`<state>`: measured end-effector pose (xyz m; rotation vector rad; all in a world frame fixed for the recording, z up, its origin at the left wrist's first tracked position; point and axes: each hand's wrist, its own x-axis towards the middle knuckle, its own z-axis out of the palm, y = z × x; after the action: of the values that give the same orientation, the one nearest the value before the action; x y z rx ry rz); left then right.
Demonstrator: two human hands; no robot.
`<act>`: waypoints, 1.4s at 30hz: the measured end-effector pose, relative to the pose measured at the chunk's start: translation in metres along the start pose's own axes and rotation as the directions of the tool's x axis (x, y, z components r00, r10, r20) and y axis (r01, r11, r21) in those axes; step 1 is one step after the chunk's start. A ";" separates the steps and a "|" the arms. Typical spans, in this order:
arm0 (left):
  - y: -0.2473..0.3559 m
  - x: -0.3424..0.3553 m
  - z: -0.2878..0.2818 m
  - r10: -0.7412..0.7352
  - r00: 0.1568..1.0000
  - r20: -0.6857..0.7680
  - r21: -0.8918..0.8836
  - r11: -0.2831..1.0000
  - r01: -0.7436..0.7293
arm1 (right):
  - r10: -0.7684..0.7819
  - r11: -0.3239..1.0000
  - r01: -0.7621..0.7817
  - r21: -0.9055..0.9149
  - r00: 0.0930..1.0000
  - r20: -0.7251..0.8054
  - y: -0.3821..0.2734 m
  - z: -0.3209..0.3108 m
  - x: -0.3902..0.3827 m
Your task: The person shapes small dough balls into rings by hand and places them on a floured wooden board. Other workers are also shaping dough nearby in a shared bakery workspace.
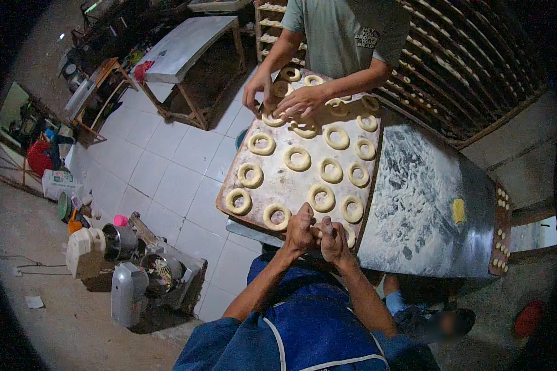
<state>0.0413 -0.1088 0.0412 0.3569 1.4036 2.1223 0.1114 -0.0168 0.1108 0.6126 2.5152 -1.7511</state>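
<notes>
A floured board (pixel 272 173) carries several rings of pale dough (pixel 296 158). At its near edge my left hand (pixel 301 232) and my right hand (pixel 333 243) are close together, fingers curled and thumbs raised, just below a dough ring (pixel 321 198). Whatever is between their fingers, perhaps dough, is hidden. Another dough ring (pixel 351 209) lies above my right hand. Across the board, a co-worker's two hands (pixel 297 102) are on the rings at the far end.
A floury metal table (pixel 414 241) extends right, with a yellow scraper (pixel 458 211). Racks of dough (pixel 452 55) stand behind the co-worker (pixel 331 43). Two mixers (pixel 130 290) sit lower left; a side table (pixel 185 43) is upper left. Another person (pixel 414 318) is low at right.
</notes>
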 end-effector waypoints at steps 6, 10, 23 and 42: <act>-0.012 -0.003 -0.011 -0.122 0.992 0.027 -0.545 0.830 0.117 | -0.292 0.951 0.308 -0.022 0.872 -0.394 -0.003 0.018 -0.003; 0.007 -0.001 -0.009 0.255 0.966 0.029 0.688 0.697 -0.205 | -0.286 0.945 0.248 -0.213 0.943 -0.168 0.010 0.013 0.009; 0.038 0.055 -0.071 0.269 0.918 -0.290 0.561 0.825 -0.065 | -0.208 0.978 0.205 -0.048 0.973 -0.095 0.002 0.015 0.086; 0.062 0.000 -0.121 0.630 0.753 -0.190 0.981 0.095 0.168 | -0.473 0.774 0.482 -0.411 0.871 0.131 -0.009 0.092 0.110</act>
<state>-0.0394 -0.2183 0.0469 0.4318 3.3543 1.0155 -0.0119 -0.0687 0.0590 -0.0897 3.0907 -1.1743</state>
